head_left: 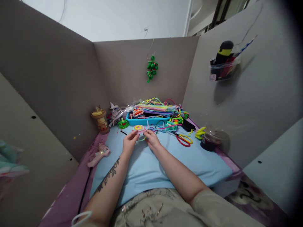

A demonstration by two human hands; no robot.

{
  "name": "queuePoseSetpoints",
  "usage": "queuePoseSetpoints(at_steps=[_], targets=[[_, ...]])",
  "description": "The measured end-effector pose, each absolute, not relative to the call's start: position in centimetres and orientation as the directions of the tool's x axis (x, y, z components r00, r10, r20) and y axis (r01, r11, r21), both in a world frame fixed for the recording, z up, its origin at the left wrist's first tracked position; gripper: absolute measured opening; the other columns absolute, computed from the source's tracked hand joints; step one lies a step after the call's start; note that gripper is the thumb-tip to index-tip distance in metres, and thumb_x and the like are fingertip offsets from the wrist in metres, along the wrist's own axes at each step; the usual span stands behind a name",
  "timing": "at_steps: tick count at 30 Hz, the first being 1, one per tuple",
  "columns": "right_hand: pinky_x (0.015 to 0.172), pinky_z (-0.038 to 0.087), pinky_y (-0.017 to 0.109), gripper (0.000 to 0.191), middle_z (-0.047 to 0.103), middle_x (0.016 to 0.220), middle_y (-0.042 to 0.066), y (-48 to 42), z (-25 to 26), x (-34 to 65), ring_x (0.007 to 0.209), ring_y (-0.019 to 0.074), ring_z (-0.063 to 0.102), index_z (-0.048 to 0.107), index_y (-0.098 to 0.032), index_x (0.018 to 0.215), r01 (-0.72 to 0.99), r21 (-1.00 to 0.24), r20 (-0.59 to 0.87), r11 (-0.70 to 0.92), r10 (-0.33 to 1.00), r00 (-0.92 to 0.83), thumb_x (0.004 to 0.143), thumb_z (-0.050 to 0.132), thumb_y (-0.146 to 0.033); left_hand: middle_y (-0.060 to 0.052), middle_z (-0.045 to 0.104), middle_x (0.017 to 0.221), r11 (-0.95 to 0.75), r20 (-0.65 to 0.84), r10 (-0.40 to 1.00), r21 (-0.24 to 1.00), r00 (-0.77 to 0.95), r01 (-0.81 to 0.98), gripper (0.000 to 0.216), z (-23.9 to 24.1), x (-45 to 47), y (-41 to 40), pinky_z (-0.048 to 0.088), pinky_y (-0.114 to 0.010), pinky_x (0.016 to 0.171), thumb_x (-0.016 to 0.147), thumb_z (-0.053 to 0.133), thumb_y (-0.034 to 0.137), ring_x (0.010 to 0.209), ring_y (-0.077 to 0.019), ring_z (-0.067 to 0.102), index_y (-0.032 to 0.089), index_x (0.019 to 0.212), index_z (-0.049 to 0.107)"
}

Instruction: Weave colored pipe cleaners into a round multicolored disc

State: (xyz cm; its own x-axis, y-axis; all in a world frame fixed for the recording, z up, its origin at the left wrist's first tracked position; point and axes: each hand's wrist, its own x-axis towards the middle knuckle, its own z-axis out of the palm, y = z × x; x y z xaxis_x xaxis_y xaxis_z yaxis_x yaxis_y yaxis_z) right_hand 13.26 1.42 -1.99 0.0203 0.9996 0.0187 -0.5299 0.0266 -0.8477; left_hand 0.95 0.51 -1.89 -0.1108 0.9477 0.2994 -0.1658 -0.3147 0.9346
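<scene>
Pinching a small pink-and-yellow coil [139,127] between both hands here: left hand [129,142] has thumb and fingertips on its near edge, right hand [152,140] grips its right side, fingers curled in. The two forearms reach forward and angle inward, so the hands nearly meet just in front of the blue tray [149,121] of fuzzy sticks [157,108]. All of this is over a light blue cloth [146,170], with scissors [183,140] off right and a glue gun [99,156] left.
</scene>
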Motion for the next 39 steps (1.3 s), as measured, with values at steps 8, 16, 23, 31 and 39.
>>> queuePoseSetpoints(at_steps=[8, 16, 23, 31, 39], targets=[[0.051, 0.033, 0.021, 0.031, 0.051, 0.054, -0.006, 1.1, -1.8, 13.0, 0.051, 0.0084, 0.044, 0.052, -0.018, 0.06, -0.472, -0.882, -0.003, 0.008, 1.0, 0.024, 0.05, 0.074, -0.038, -0.004, 0.067, 0.068, -0.317, 0.289, 0.934, 0.942, -0.212, -0.111, 0.036, -1.4, 0.7, 0.2, 0.043, -0.023, 0.052, 0.057, 0.074, 0.032, 0.053, -0.0107, 0.054, 0.014, 0.088, 0.07], [0.051, 0.032, 0.022, 0.029, 0.054, 0.054, -0.006, 1.4, -2.2, 13.1, 0.051, 0.0092, 0.045, 0.055, -0.018, 0.062, -0.476, -0.879, 0.029, 0.024, 1.0, -0.003, 0.052, 0.073, -0.039, -0.008, 0.068, 0.091, -0.225, 0.222, 0.974, 0.909, -0.049, -0.351, 0.045, -1.6, 0.5, 0.5, 0.047, -0.026, 0.062, 0.056, 0.076, 0.029, 0.074, -0.0167, 0.062, 0.016, 0.098, 0.066], [0.053, 0.032, 0.021, 0.027, 0.056, 0.061, -0.005, 1.5, -2.2, 13.3, 0.055, 0.0091, 0.047, 0.057, -0.019, 0.068, -0.482, -0.875, 0.035, 0.055, 0.998, 0.05, 0.055, 0.072, -0.037, -0.007, 0.068, 0.086, -0.106, 0.144, 0.989, 0.877, 0.046, -0.469, 0.045, -1.6, 0.1, 0.7, 0.048, -0.028, 0.067, 0.053, 0.077, 0.023, 0.07, -0.0143, 0.061, 0.015, 0.096, 0.068], [0.06, 0.037, 0.024, 0.031, 0.058, 0.066, -0.004, 1.8, -1.7, 13.7, 0.061, 0.0114, 0.052, 0.058, -0.02, 0.071, -0.611, -0.791, -0.013, 0.034, 0.997, 0.072, 0.049, 0.075, -0.033, -0.006, 0.068, 0.077, -0.202, 0.212, 0.977, 0.922, -0.006, -0.33, 0.052, -2.4, 0.0, 1.2, 0.04, -0.022, 0.053, 0.051, 0.078, 0.022, 0.059, -0.0106, 0.056, 0.014, 0.101, 0.067], [0.061, 0.036, 0.023, 0.03, 0.06, 0.065, -0.005, 1.6, -1.4, 13.7, 0.062, 0.01, 0.052, 0.061, -0.019, 0.068, -0.645, -0.764, -0.049, 0.021, 0.995, 0.09, 0.044, 0.078, -0.027, -0.007, 0.069, 0.078, -0.2, 0.192, 0.98, 0.923, -0.058, -0.329, 0.049, -2.7, -0.2, 1.4, 0.042, -0.024, 0.057, 0.051, 0.078, 0.023, 0.062, -0.0127, 0.057, 0.012, 0.097, 0.068]])
